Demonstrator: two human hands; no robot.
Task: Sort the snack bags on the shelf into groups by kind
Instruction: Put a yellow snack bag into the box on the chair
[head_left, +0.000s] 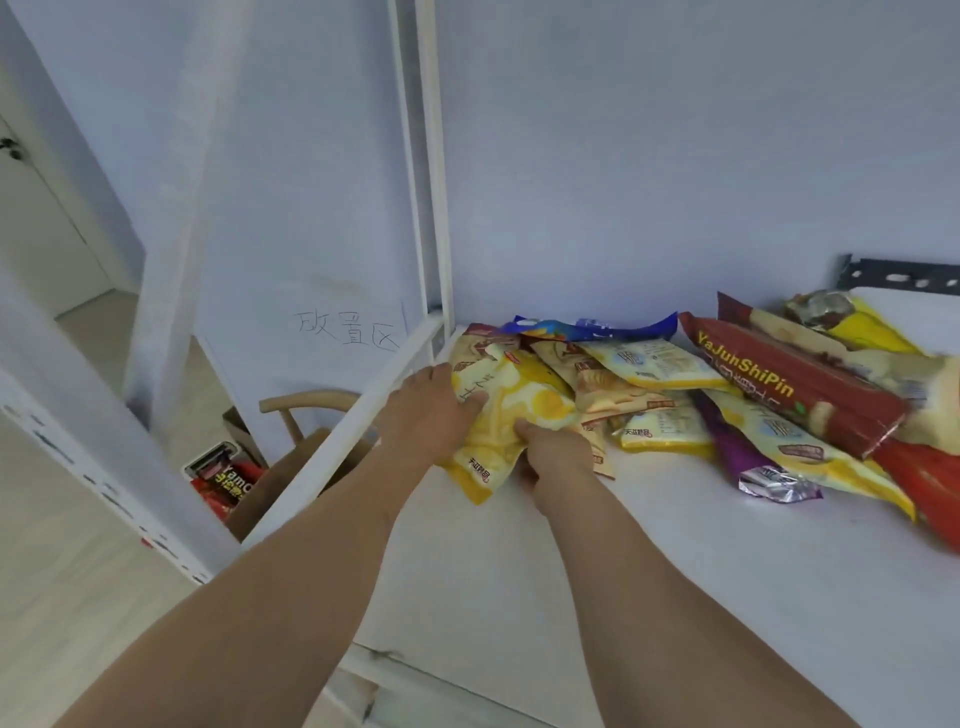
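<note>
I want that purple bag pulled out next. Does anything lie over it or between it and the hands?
Yes. A yellow bag lies across the purple bag, leaving only its near end showing. Both hands, left hand and right hand, already grip another yellow bag.

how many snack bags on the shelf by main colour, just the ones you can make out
Yellow bags: 4, one gripped by the left hand and right hand
Red bags: 2
Blue bag: 1
Purple bag: 1
Total: 8; overlapping bags behind cannot be counted.
</note>
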